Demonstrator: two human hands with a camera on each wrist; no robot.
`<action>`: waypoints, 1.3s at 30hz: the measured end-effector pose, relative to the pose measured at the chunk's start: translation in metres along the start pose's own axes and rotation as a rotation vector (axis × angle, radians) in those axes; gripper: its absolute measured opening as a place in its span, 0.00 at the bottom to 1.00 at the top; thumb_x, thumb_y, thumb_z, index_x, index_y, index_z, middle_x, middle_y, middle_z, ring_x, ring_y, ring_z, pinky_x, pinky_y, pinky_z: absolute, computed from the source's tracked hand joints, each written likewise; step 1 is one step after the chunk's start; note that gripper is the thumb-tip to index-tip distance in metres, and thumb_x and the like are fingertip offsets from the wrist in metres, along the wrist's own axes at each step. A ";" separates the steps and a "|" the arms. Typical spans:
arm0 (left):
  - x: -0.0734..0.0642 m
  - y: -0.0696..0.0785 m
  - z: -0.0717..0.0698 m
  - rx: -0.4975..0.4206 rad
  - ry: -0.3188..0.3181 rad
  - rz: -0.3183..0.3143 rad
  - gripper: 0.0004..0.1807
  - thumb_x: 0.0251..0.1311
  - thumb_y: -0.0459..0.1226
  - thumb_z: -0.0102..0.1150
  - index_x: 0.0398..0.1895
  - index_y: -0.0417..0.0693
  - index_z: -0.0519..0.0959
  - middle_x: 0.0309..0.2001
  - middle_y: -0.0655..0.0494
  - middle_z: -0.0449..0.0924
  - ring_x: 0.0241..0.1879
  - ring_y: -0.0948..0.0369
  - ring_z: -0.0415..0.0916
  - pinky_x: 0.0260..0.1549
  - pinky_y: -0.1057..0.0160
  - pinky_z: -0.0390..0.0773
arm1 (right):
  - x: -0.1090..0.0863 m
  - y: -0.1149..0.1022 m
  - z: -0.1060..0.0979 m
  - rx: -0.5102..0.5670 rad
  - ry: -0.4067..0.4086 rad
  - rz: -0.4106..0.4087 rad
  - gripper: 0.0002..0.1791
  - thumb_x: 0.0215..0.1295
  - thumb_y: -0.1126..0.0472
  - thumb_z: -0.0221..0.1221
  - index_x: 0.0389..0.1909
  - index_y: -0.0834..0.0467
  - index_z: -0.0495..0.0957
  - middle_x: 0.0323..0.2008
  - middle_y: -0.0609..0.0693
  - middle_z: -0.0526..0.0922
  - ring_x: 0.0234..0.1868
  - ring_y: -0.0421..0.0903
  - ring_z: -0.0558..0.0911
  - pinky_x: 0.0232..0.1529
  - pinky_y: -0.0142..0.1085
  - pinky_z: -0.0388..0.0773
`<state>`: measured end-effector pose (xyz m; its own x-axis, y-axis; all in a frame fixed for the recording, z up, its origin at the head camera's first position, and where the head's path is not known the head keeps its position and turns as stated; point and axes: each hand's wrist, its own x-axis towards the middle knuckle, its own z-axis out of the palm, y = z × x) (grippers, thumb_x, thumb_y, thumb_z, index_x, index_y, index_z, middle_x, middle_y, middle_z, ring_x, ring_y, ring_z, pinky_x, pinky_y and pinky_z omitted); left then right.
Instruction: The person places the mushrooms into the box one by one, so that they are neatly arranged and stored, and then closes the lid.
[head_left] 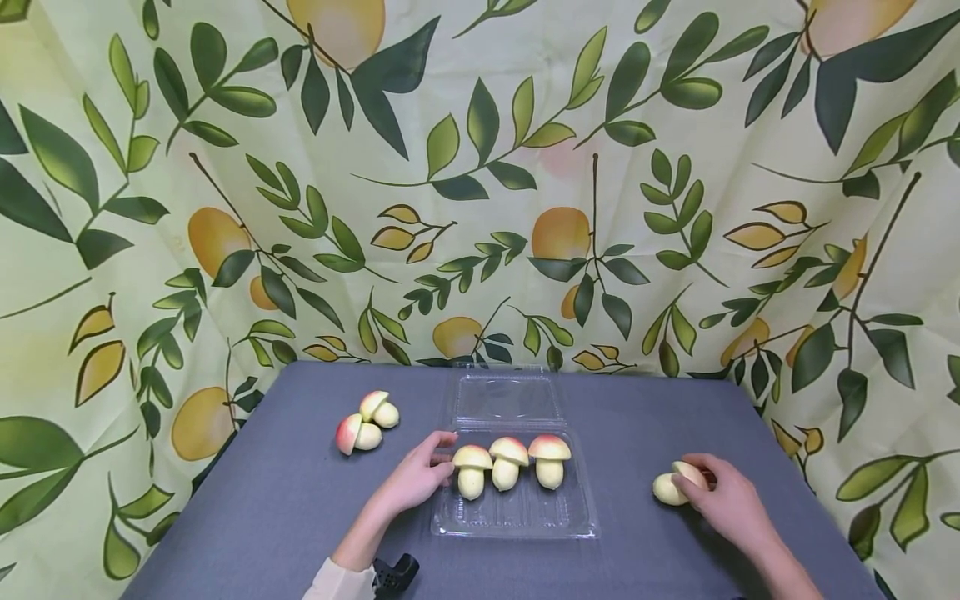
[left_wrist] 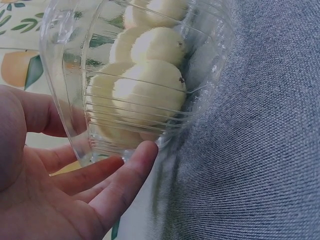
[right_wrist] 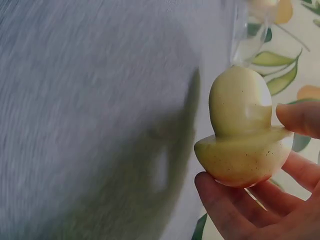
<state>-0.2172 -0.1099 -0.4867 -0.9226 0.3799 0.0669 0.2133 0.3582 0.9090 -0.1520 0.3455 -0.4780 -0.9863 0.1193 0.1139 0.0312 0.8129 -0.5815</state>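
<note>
Three toy mushrooms with red-tinged caps, the middle one (head_left: 507,463) among them, lie side by side in a clear plastic clamshell container (head_left: 517,528). My left hand (head_left: 417,475) holds the container's left edge. Seen from the left wrist, its fingertips (left_wrist: 145,152) press the ribbed outer wall beside the nearest mushroom (left_wrist: 150,95), and another finger passes behind the clear rim. Over to the right, my right hand (head_left: 723,500) grips another mushroom (right_wrist: 240,160) by its cap, thumb on one side and fingers on the other. Its pale stem points away from the palm.
Two more mushrooms (head_left: 358,435) lie together on the grey-blue table (head_left: 262,517), left of the container. The container's lid (head_left: 510,398) is folded back toward the rear. A black object (head_left: 396,575) sits by the left sleeve. A leaf-and-fruit-printed cloth (head_left: 480,167) hangs behind the table.
</note>
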 end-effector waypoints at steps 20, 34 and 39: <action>0.002 -0.001 0.000 0.024 -0.006 0.009 0.25 0.64 0.26 0.52 0.65 0.30 0.69 0.63 0.29 0.70 0.53 0.44 0.79 0.38 0.62 0.83 | -0.008 -0.059 0.017 0.086 0.031 -0.145 0.23 0.64 0.49 0.69 0.54 0.59 0.83 0.48 0.51 0.84 0.46 0.47 0.80 0.43 0.42 0.78; -0.001 0.000 0.000 0.010 -0.001 0.001 0.25 0.65 0.27 0.54 0.65 0.32 0.69 0.64 0.29 0.70 0.53 0.43 0.80 0.38 0.59 0.84 | -0.011 -0.099 0.031 0.222 0.039 -0.272 0.18 0.62 0.57 0.71 0.51 0.56 0.84 0.45 0.45 0.83 0.44 0.39 0.79 0.38 0.32 0.82; -0.001 0.001 0.000 0.007 0.000 0.000 0.24 0.65 0.27 0.54 0.65 0.32 0.69 0.64 0.30 0.70 0.53 0.44 0.80 0.38 0.58 0.85 | -0.011 -0.112 0.040 0.266 0.003 -0.302 0.16 0.62 0.58 0.71 0.50 0.53 0.84 0.45 0.43 0.82 0.44 0.39 0.80 0.38 0.33 0.83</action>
<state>-0.2164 -0.1098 -0.4856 -0.9227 0.3795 0.0671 0.2158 0.3643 0.9059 -0.1508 0.2301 -0.4458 -0.9442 -0.1002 0.3136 -0.3032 0.6361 -0.7096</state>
